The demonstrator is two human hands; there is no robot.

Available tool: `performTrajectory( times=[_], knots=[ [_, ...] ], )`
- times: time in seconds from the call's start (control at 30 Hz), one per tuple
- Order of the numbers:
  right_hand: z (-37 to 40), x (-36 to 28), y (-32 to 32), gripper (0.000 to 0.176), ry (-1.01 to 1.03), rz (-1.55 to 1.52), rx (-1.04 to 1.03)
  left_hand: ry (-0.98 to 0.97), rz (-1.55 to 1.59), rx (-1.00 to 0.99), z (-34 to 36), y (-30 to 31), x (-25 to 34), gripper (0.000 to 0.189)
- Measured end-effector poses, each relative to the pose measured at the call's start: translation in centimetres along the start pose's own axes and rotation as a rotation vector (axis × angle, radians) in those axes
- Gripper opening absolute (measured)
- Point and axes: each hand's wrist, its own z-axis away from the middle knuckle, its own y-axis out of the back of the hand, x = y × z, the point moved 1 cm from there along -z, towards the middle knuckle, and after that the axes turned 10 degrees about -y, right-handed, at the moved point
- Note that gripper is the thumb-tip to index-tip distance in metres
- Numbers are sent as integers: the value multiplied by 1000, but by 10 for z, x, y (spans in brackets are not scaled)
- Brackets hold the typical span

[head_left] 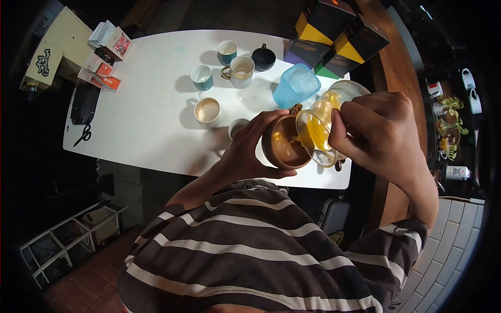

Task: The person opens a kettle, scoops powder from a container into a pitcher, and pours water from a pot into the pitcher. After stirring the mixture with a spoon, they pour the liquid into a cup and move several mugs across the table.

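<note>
My left hand (241, 154) is wrapped around the side of a brown mug (276, 149), thumb along the near edge and fingers on the far side. Some liquid shows inside the mug. In my closed right hand (378, 125) is a clear jug (330, 101), tipped with its wide mouth over the mug's right rim. Yellow liquid lies along the jug's lower wall and reaches its lip; my fingers hide the grip. A pale mug (238, 125) stands partly hidden behind my left hand. A translucent blue container (298, 86) sits just beyond the jug.
On the white table (146, 125) stand a cream mug (207, 112), a gold-handled mug (241, 73), two teal cups and a black cup (263, 58). Dark boxes (334, 41) are stacked at the back right. Scissors (83, 134) and paper packs (107, 73) lie left.
</note>
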Motion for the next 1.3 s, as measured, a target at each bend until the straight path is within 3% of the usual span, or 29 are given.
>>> performTrajectory(
  times=[0.43, 1.17, 1.3],
  knots=[
    [-2, -15, 14, 20, 261, 185, -15, -44, -2, -16, -3, 3, 6, 102],
    [10, -29, 21, 22, 449, 254, 21, -128, 45, 49, -13, 5, 4, 102],
    [14, -30, 18, 16, 530, 265, 115, -152, 28, 68, -16, 7, 6, 102]
  ],
)
